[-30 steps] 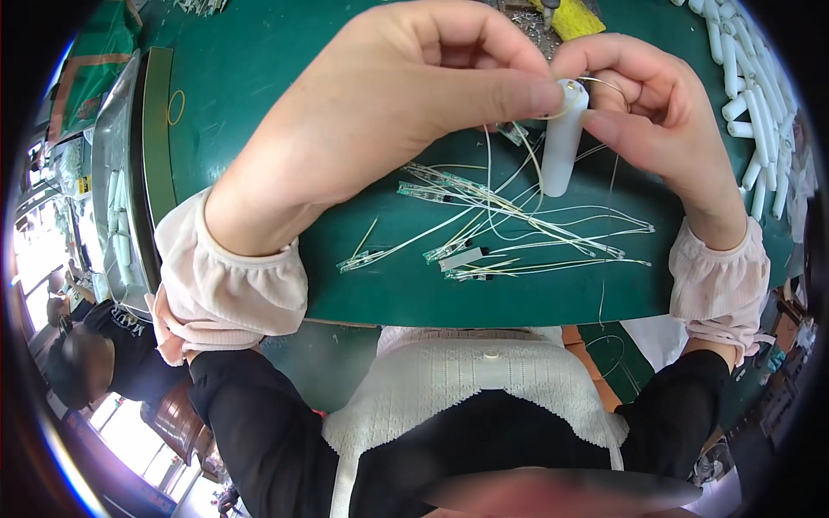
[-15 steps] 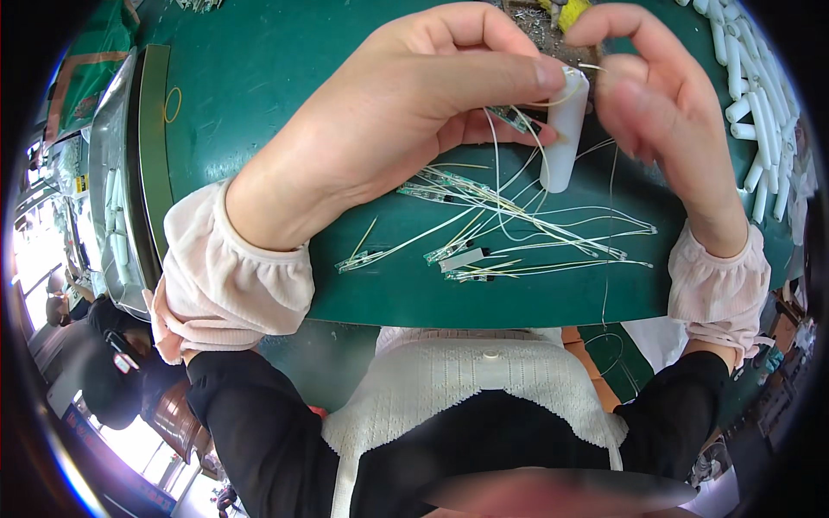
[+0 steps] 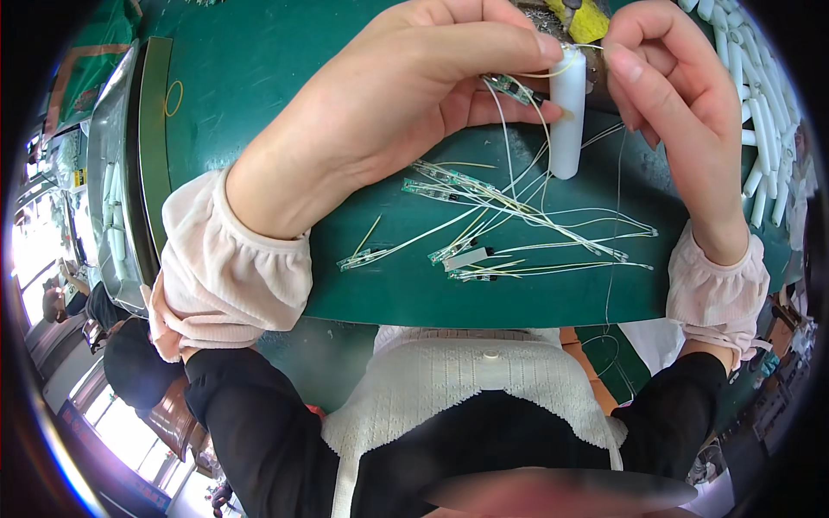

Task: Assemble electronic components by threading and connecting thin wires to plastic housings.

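Note:
My left hand (image 3: 380, 108) is closed around the upper part of a white cylinder (image 3: 566, 134), shaped like a battery cell, which stands nearly upright above the table. Its thumb presses near the top end. A small green circuit board (image 3: 511, 89) with thin white and yellow wires hangs by the same fingers. At the top of the cylinder, my right hand (image 3: 678, 91) pinches the end of a thin pale wire (image 3: 591, 47) between thumb and forefinger. Below lie several loose circuit boards (image 3: 449, 186) with long wires (image 3: 553, 231), partly tangled.
A pile of white cylinders (image 3: 764, 129) lies at the right edge. A yellow sponge (image 3: 589, 22) sits at the far side beside a grey metal tool end (image 3: 570, 10). A yellow rubber band (image 3: 174, 98) lies left on the green table (image 3: 250, 78). A person (image 3: 138, 367) is at lower left.
My right hand has come in toward the top of the cylinder, its fingers closing on the wire's end. The cylinder has tilted more upright and risen slightly.

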Tool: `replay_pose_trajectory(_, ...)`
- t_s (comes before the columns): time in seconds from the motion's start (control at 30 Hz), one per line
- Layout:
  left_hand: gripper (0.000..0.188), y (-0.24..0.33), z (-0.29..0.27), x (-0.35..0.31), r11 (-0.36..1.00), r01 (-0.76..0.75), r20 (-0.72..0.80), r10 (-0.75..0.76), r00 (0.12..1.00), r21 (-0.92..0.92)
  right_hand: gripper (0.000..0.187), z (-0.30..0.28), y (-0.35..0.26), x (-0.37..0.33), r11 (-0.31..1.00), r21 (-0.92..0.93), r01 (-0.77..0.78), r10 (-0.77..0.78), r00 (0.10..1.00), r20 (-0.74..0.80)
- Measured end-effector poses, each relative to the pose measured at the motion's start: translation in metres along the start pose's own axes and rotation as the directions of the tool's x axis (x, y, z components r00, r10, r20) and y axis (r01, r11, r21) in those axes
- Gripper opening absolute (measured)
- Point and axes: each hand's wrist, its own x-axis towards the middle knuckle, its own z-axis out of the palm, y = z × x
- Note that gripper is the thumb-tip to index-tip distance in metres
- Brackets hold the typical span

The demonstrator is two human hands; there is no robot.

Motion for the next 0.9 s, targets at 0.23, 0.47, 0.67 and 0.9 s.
replay_pose_trajectory(0.23, 0.008, 0.0004, -0.0037, 0.0009, 0.999, -0.032, 0.021, 0.033, 0.999, -0.020, 0.010, 0.0012, 0.0007, 0.0053, 1.000, -0.004, 0.007, -0.007, 1.000, 0.016)
replay_pose_trajectory(0.47, 0.007, 0.0032, -0.0017, 0.0002, 0.999, -0.026, 0.020, 0.027, 0.999, -0.044, 0.011, 0.0028, 0.0000, 0.0066, 1.000, -0.001, 0.005, -0.005, 1.000, 0.002)
replay_pose_trajectory(0.67, 0.007, 0.0041, -0.0019, 0.0035, 0.999, -0.020, 0.032, 0.021, 0.999, -0.046, 0.011, 0.0038, -0.0013, 0.0071, 0.999, -0.029, -0.014, 0.014, 1.000, 0.001)
replay_pose_trajectory(0.9, 0.007, 0.0021, -0.0035, 0.0029, 0.999, 0.031, 0.009, -0.031, 0.999, -0.032, 0.011, -0.0013, 0.0044, 0.0077, 1.000, -0.023, -0.006, 0.006, 1.000, 0.001)
